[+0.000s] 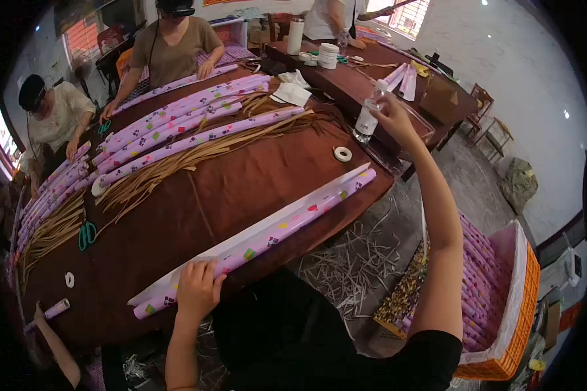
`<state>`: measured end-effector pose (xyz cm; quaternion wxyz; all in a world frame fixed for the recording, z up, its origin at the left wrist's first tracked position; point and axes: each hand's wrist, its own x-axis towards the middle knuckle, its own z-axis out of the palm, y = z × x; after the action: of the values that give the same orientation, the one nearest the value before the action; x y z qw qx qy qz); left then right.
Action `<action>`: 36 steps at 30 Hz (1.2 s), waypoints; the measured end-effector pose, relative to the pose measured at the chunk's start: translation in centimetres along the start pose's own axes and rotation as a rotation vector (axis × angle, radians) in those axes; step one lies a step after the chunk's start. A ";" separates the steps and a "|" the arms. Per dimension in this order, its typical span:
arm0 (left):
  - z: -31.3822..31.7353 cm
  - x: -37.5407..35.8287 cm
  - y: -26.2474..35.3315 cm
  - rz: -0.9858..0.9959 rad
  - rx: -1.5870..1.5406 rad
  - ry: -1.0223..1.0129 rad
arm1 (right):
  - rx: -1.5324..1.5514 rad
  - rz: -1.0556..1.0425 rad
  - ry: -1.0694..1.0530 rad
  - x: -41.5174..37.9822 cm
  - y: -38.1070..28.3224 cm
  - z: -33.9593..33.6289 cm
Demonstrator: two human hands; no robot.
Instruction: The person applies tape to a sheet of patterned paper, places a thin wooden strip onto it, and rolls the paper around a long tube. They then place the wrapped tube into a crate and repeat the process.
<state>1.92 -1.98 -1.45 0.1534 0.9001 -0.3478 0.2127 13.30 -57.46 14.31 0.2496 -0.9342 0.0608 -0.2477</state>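
Note:
A long roll of lilac printed wrapping paper [282, 228] lies along the front of the brown-covered table, with a strip of its white underside showing along the far side. My left hand [199, 288] is closed over the roll near its left end. Stretched out to the right, my right hand [395, 118] grips a clear plastic water bottle [366, 120] by its upper part. The bottle has a pale label and stands upright at the table's right edge. Behind the roll's right end sits a white tape roll [342, 154].
More lilac rolls [176, 124] lie over brown paper strips [147, 186] at the back. Green-handled scissors [87, 234] lie at left. Co-workers [176, 49] stand across the table. An orange crate [518, 319] of rolls stands on the right, beside paper shreds [352, 267] on the floor.

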 end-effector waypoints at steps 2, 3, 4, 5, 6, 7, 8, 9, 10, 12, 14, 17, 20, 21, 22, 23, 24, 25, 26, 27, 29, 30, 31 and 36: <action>0.0 0.0 0.2 0.016 0.013 -0.005 | -0.358 0.037 -0.130 0.8 3.5 2.6; -0.1 0.1 0.3 0.012 0.031 -0.002 | -0.590 -0.072 -0.070 0.3 3.7 4.0; -0.1 0.2 0.3 0.002 0.042 -0.001 | -0.818 -0.181 -0.005 -0.1 3.9 5.2; -0.1 0.2 0.3 -0.008 0.029 -0.016 | -0.799 -0.206 0.009 0.4 1.5 6.3; -0.1 0.1 0.3 -0.021 0.017 -0.032 | -0.595 -0.299 0.061 0.2 -1.3 7.9; 0.0 0.1 0.2 -0.040 0.030 -0.032 | -0.387 -0.389 0.111 0.2 -3.7 9.7; 0.1 0.1 0.1 -0.029 0.023 -0.035 | -0.332 -0.514 0.026 1.2 -4.0 12.6; 0.1 0.1 0.1 -0.018 0.016 -0.039 | -0.260 -0.602 -0.027 0.5 -7.1 14.8; -0.2 0.3 0.2 -0.013 0.025 -0.048 | -0.116 -0.788 -0.047 0.5 -8.1 18.5; -0.2 0.2 0.2 -0.017 0.043 -0.059 | -0.057 -0.856 -0.119 -1.0 -13.8 22.3; -0.2 0.2 0.1 0.006 0.081 -0.052 | -0.023 -0.849 -0.208 -0.9 -17.3 26.6; -0.3 0.2 0.2 -0.009 0.082 -0.072 | -0.064 -0.844 -0.095 -0.1 -21.1 32.6; -0.3 0.2 0.1 -0.009 0.111 -0.057 | -0.488 -0.763 0.033 0.8 -22.9 35.7; -0.3 0.1 0.1 -0.009 0.094 -0.058 | -0.570 -0.727 0.017 1.1 -22.8 36.5; -0.2 0.1 0.1 -0.019 0.099 -0.059 | -0.580 -0.740 0.012 1.4 -22.8 36.6; -0.2 0.0 0.1 -0.024 0.081 -0.057 | -0.574 -0.746 0.010 1.5 -22.5 36.6; -0.1 0.0 0.0 -0.027 0.060 -0.053 | -0.590 -0.819 -0.003 1.5 -22.2 36.0; -0.2 0.0 -0.1 -0.034 0.060 -0.051 | -0.609 -0.893 -0.016 1.7 -21.8 35.6; -0.2 0.0 0.0 -0.033 0.055 -0.049 | -0.619 -0.916 -0.039 1.9 -21.5 35.3; -0.2 0.0 0.0 -0.034 0.048 -0.048 | -0.613 -0.947 -0.020 2.1 -21.4 34.7; -0.1 0.0 -0.1 -0.036 0.044 -0.051 | -0.557 -1.043 0.071 2.0 -20.8 33.6; -0.1 -0.1 -0.2 -0.030 0.047 -0.057 | -0.556 -1.050 0.063 1.6 -20.9 32.6; -0.1 -0.2 -0.2 -0.040 0.044 -0.056 | -0.363 -1.081 -0.004 1.3 -21.1 31.7; -0.2 -0.1 0.0 -0.048 0.024 -0.029 | -0.239 -1.293 -0.326 -1.5 -20.7 28.3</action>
<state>1.79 -1.85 -1.28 0.1424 0.9130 -0.3258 0.2001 25.72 -26.82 2.66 -0.0480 -0.8293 -0.5216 -0.1949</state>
